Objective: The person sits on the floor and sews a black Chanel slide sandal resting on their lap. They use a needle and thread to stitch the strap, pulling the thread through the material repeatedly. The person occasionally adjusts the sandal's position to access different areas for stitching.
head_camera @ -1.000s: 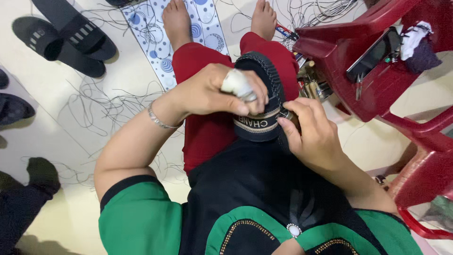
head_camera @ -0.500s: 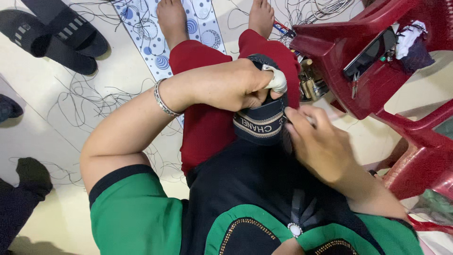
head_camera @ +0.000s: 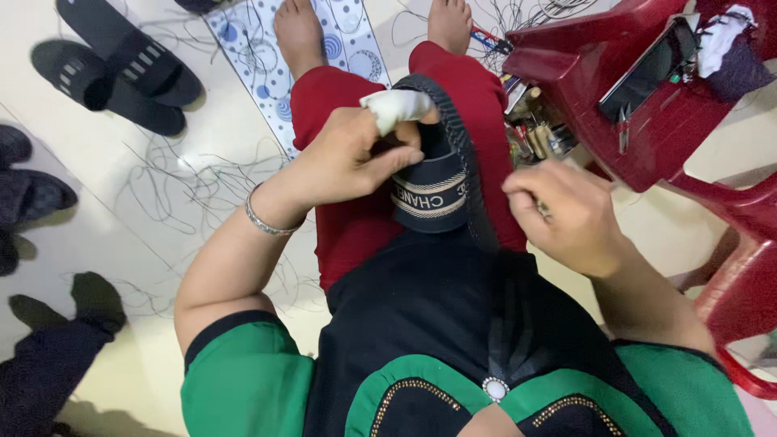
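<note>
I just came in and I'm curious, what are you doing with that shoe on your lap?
A person sits with a dark slipper on their lap. The left hand, one finger wrapped in white cloth, grips the slipper's top edge. The right hand is pinched shut beside it, as if pulling a thread, though none shows clearly. Loose threads lie on the floor, more slippers sit nearby, and a red chair holds small tools.

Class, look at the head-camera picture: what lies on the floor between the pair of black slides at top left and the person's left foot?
In the head view, between the black slides and the left foot lies a white patterned mat with blue circles, plus loose dark threads.
</note>
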